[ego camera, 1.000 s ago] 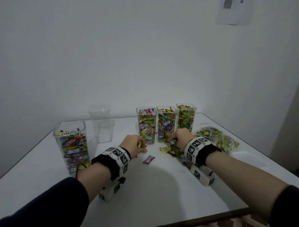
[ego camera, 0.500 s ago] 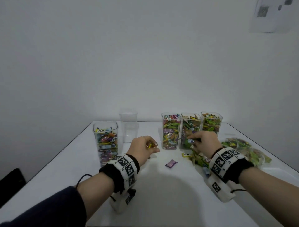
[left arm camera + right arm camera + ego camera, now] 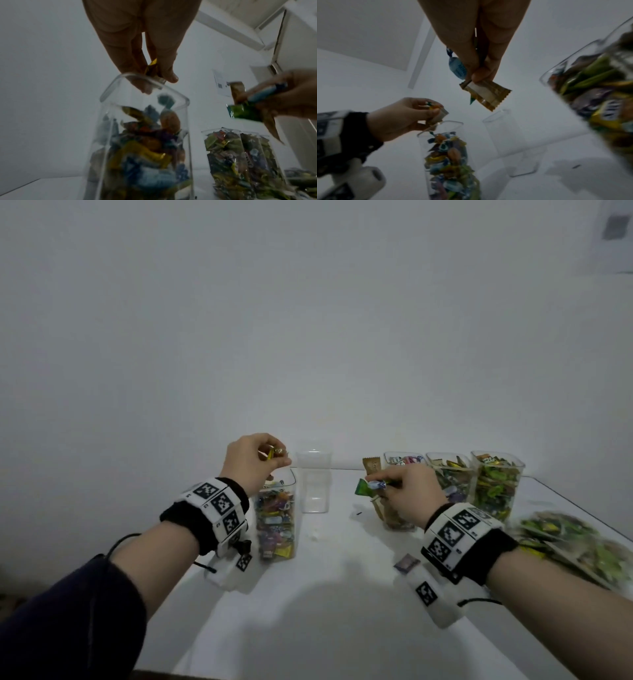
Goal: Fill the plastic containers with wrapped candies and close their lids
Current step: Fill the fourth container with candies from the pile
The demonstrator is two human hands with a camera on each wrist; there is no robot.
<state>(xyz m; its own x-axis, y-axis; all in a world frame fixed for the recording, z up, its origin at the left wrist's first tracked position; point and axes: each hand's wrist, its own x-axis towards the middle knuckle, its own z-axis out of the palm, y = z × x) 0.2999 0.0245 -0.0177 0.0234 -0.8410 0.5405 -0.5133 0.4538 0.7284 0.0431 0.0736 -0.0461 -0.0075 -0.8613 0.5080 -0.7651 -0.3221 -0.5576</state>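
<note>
My left hand pinches a small gold-wrapped candy just above the open rim of the clear left container, which is mostly full of mixed wrapped candies. Over the table's middle, my right hand grips several candies: a green one, a blue one and a gold-brown one. It hangs in front of the row of three filled, lidless containers at the back right, hiding part of the nearest. No lid shows in any view.
Empty clear containers, stacked, stand just right of the left container. A purple candy lies on the white table below my right wrist. An open bag of candies lies at the right edge.
Both hands have lifted off the table with their candies. The left rose and went left over the left container; the right rose and moved left, away from the loose pile.
</note>
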